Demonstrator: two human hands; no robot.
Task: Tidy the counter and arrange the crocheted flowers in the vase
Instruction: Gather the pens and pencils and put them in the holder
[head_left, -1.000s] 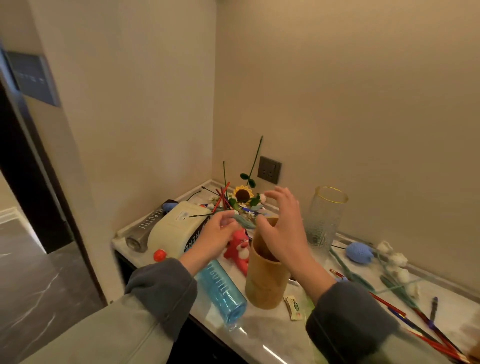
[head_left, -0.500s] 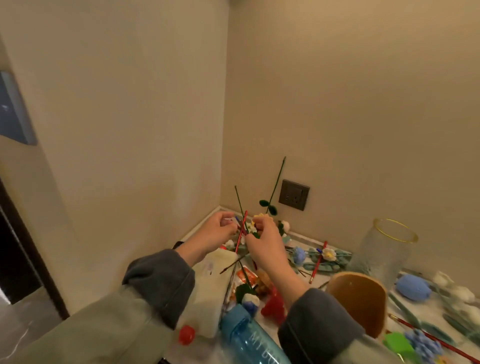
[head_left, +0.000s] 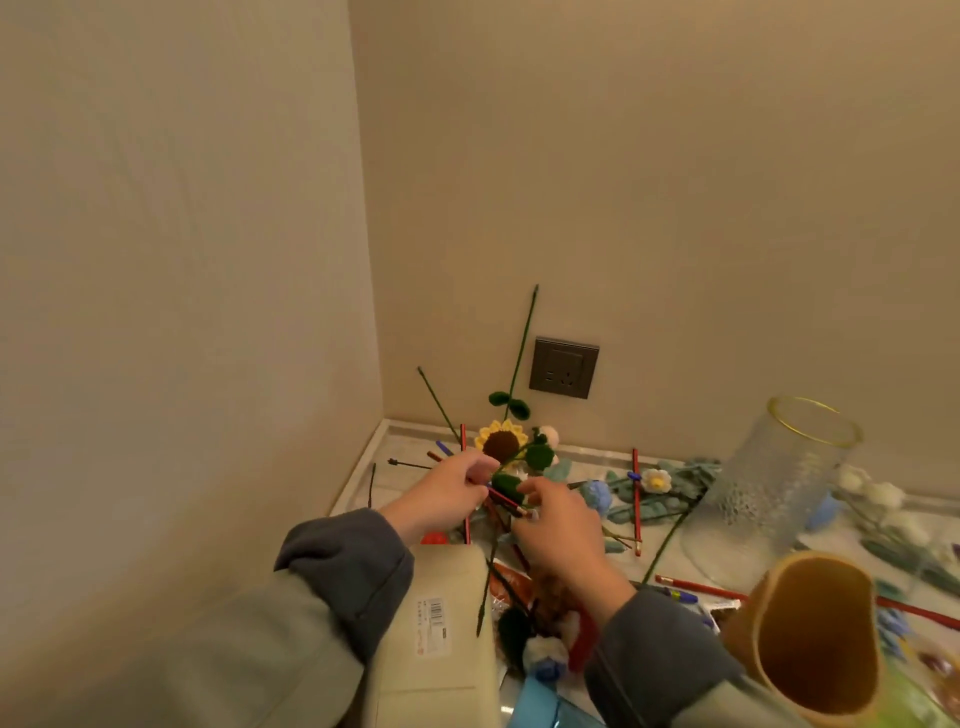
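One sunflower (head_left: 500, 441) just beyond left hand (head_left: 441, 493), right hand (head_left: 558, 527), both pinching pencil (head_left: 503, 500)

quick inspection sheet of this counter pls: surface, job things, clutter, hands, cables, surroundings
surface: pale marble counter, crowded.
job's things: glass vase upright, no stems standing in it; sunflower, blue flower and white flower lying loose.
clutter: loose pencils, wooden cup, cream box, blue bottle.
hands: left hand and right hand appear to pinch one red pencil over the pile.
cables: thin dark cord by the left wall, possibly a cable.
surroundings: beige corner walls; wall socket, nothing plugged in.
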